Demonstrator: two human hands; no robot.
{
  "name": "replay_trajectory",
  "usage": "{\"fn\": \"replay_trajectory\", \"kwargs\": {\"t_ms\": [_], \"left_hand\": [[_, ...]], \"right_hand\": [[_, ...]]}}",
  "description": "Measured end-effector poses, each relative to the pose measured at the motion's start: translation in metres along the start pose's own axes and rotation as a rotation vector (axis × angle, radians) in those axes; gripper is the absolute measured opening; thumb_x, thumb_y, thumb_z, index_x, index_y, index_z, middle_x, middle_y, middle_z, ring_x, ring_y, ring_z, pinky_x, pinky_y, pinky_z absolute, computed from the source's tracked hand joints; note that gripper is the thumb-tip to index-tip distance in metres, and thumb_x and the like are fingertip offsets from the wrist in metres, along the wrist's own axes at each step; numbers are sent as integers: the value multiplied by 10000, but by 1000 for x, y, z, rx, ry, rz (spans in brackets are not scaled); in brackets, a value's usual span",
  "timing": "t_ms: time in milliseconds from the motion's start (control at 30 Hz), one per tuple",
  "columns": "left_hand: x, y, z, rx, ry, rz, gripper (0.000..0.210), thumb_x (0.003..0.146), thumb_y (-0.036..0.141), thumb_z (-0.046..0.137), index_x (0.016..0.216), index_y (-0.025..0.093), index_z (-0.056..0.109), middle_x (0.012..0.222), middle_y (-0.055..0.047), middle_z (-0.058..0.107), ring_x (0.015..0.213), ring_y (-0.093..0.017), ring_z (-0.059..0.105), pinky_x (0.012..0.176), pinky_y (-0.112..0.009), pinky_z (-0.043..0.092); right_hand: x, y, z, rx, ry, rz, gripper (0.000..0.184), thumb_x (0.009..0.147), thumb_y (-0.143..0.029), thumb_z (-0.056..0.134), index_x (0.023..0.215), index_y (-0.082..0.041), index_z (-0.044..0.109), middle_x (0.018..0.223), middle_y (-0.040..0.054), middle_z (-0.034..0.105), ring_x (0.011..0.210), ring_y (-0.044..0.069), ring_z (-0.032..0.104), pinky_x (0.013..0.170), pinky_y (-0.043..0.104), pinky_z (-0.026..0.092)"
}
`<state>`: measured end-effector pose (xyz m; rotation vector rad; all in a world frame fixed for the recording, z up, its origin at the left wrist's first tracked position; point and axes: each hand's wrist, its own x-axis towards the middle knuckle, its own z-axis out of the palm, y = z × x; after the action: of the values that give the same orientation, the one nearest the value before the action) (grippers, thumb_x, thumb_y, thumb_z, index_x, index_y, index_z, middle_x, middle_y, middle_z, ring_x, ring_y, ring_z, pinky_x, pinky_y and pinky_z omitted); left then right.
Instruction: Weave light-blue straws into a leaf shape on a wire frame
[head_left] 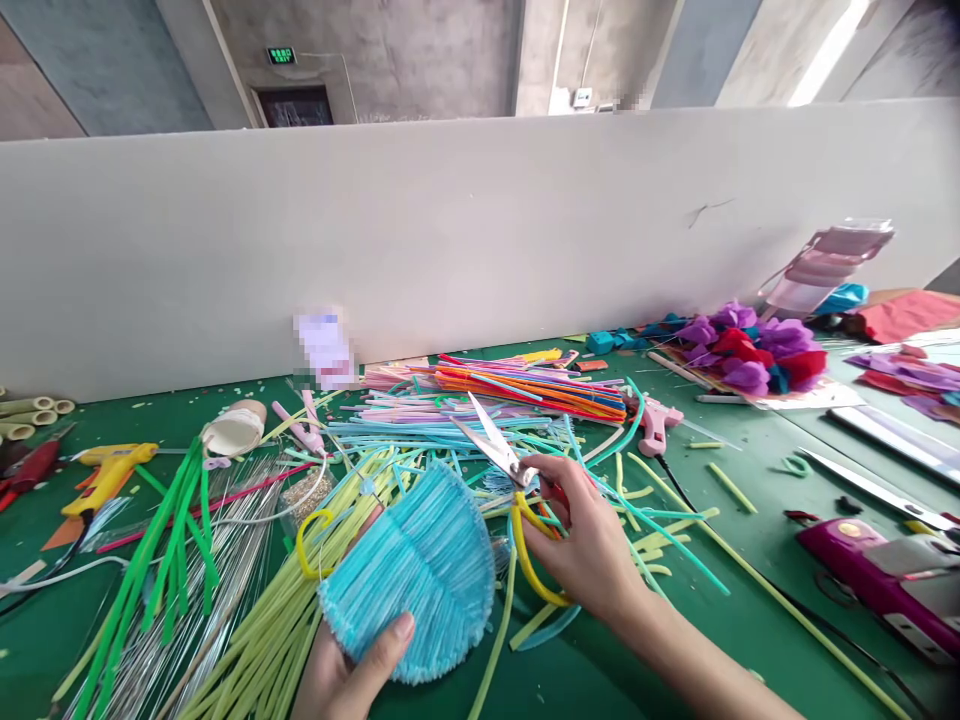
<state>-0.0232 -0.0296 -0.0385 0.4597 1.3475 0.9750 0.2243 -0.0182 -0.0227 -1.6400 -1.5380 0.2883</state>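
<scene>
From here I see a ribbed turquoise fan piece [420, 575], tilted; yellow-handled scissors [517, 470], blades parted, just right of the fan piece.

That leaf [420, 575] is bright turquoise, with stripes slanting off a middle line. The scissors [517, 474] are yellow-handled, the table [577, 680] deep green, the flowers [741, 348] purple and red (loud combo), the bottle [834, 258] maybe pale pink, kinda washed out.

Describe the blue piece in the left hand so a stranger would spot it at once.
Find the green table in front of the long white partition. Over it, the right hand holds yellow-handled scissors, and the left hand holds the blue piece. Unlike the thin, loose stems around it, it is one broad, rounded, leaf-like pad, ridged outward from a central line.
</scene>
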Motion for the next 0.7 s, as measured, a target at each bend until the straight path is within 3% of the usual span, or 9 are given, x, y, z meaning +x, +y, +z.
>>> {"fn": "replay_trajectory", "kwargs": {"t_ms": [100, 200, 333, 700], "left_hand": [[0, 1, -1, 67, 25, 4, 853, 556, 426, 880, 1314, 217, 551, 1181, -131, 699, 1199, -431, 572, 1053, -582, 416], [-3, 3, 0, 126, 28, 6, 839, 545, 431, 880, 1289, 201, 569, 1113, -130, 723, 1168, -439, 590, 1026, -575, 438], [-6, 5, 2, 183, 26, 62, 807, 523, 448, 885, 1242, 211, 605, 1034, -113, 748, 1133, -452, 607, 996, -569, 466], [-1, -4, -1, 138, -23, 63, 834, 515, 457, 891, 1263, 232, 599, 1078, -124, 736, 1156, -443, 594, 1028, -590, 442]], "right_hand": [[-2, -1, -4, -251, 22, -206, 409, 804, -220, 569, 1211, -239, 545, 998, 81, 617, 807, 202, 615, 627, 279, 495], [-6, -3, -3, -367, -39, -314, 439, 825, -246, 579, 1262, -233, 541, 988, 88, 628, 791, 204, 632, 552, 256, 466], [-9, -5, 1, -414, -103, -343, 466, 828, -254, 597, 1290, -237, 536, 984, 81, 629, 745, 194, 629, 522, 254, 454], [-4, 1, -1, -493, -69, -357, 444, 845, -244, 603, 1287, -233, 561, 1016, 87, 672, 806, 204, 676, 542, 247, 486]]}}
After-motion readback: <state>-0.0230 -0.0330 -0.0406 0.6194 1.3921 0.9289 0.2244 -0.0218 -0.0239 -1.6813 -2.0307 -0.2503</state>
